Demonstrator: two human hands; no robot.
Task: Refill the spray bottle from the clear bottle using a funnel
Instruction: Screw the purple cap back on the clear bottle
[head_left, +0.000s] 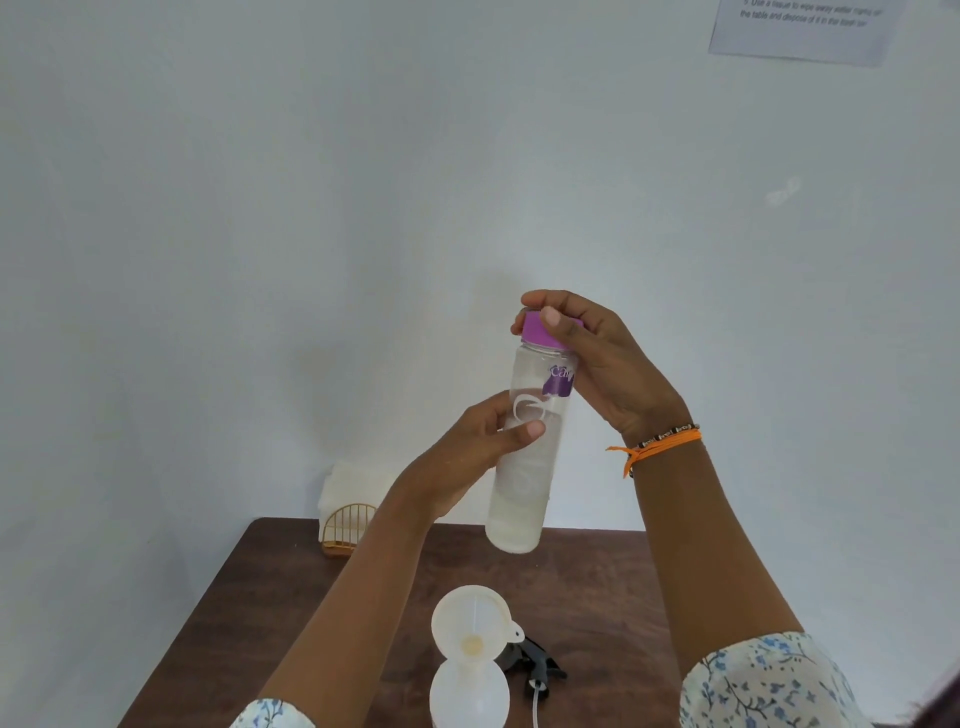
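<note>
Two hands gripping clear bottle (right on purple cap, left on body), brown table, white wall

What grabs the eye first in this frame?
The clear bottle, held up in mid-air at centre: the left hand grips its body while the right hand closes over its purple cap, which is on. Below, at the near edge of the brown table, a white funnel sits in the mouth of the spray bottle, with the black spray head lying beside it.
</note>
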